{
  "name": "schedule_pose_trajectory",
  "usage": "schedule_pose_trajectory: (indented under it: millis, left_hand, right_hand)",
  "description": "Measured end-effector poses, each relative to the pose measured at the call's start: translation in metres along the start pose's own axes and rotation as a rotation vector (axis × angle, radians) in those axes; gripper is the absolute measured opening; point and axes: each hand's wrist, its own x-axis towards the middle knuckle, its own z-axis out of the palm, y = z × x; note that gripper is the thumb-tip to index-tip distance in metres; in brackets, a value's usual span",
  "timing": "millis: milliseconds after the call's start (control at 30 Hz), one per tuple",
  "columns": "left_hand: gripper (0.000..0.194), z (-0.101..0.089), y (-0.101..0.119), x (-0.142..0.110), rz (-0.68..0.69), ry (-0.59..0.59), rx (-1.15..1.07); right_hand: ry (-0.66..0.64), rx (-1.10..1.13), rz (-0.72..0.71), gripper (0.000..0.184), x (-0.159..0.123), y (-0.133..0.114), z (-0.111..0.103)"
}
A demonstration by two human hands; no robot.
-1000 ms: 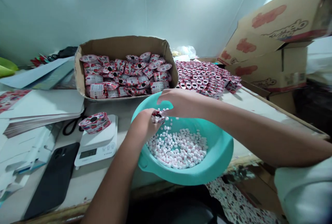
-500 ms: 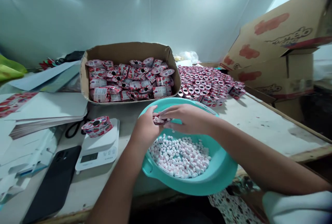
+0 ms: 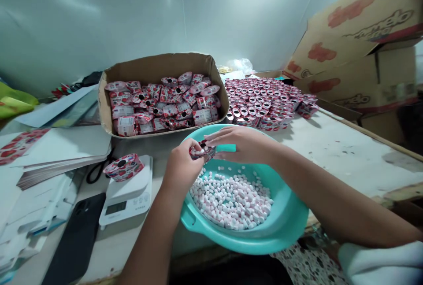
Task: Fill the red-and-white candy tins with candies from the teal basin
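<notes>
My left hand [image 3: 180, 168] grips a small red-and-pink candy packet [image 3: 202, 150] over a teal bowl [image 3: 291, 221] full of small white and pink candies [image 3: 233, 199]. The fingers of my right hand [image 3: 243, 144] are closed at the packet's top, pinching at its opening. Both hands hover above the bowl's far side. A second packet [image 3: 123, 167] of the same kind lies on a white kitchen scale [image 3: 127, 197] to the left.
A cardboard box [image 3: 155, 67] of filled packets stands behind the bowl. Rows of empty packets [image 3: 267, 100] cover the table at the right. Large printed cartons [image 3: 357, 56] rise at the far right. A black phone [image 3: 74, 241], paper stacks [image 3: 56, 144] and scissors lie at the left.
My right hand came down from above the packet and now pinches at its top. Loose candies no longer fall. The view shifted slightly.
</notes>
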Motion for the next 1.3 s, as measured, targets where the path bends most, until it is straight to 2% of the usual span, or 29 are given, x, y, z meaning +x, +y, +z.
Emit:
schedule_pose_trajectory:
  millis: [67, 200, 300, 467, 567, 700, 833, 900, 1000, 1067, 1200, 1300]
  left_hand:
    - [0.012, 0.001, 0.000, 0.000, 0.003, 0.004, 0.019]
    - [0.029, 0.003, -0.002, 0.002, 0.008, -0.003, -0.053]
    - [0.041, 0.004, -0.003, 0.003, 0.036, -0.049, -0.144]
    - [0.034, 0.004, -0.003, 0.002, 0.061, -0.039, -0.144]
    - [0.034, 0.004, -0.004, 0.002, 0.031, -0.023, -0.147]
    - [0.029, 0.003, -0.004, 0.001, 0.049, -0.015, -0.123]
    - [0.016, 0.001, -0.003, 0.000, 0.045, -0.001, -0.044]
    - [0.014, 0.001, -0.003, 0.000, 0.056, 0.008, -0.028]
    - [0.016, 0.002, -0.006, 0.000, 0.094, 0.014, -0.033]
    - [0.018, 0.002, -0.007, 0.000, 0.117, 0.021, -0.048]
    - [0.019, 0.002, -0.008, -0.001, 0.103, 0.053, -0.115]
    - [0.037, 0.002, -0.008, 0.000, 0.109, 0.063, -0.166]
  right_hand:
    - [0.016, -0.003, -0.017, 0.022, -0.001, 0.001, -0.001]
    - [0.121, 0.009, 0.005, 0.026, -0.001, -0.001, -0.003]
    - [0.109, 0.038, -0.003, 0.021, 0.000, -0.002, -0.001]
    - [0.024, -0.037, -0.029, 0.034, 0.002, -0.002, 0.003]
    - [0.021, -0.117, -0.012, 0.027, 0.001, 0.002, 0.005]
    - [0.064, -0.146, -0.041, 0.023, 0.000, 0.005, 0.004]
    - [0.173, -0.072, -0.008, 0.044, -0.003, 0.005, 0.002]
    - [0.223, 0.000, 0.038, 0.049, -0.003, 0.006, 0.001]
    - [0.247, 0.082, 0.097, 0.036, -0.002, 0.011, 0.002]
    - [0.212, 0.113, 0.096, 0.025, -0.002, 0.015, 0.004]
    - [0.117, 0.093, 0.119, 0.042, -0.002, 0.020, 0.011]
    - [0.144, 0.104, 0.156, 0.042, -0.002, 0.021, 0.015]
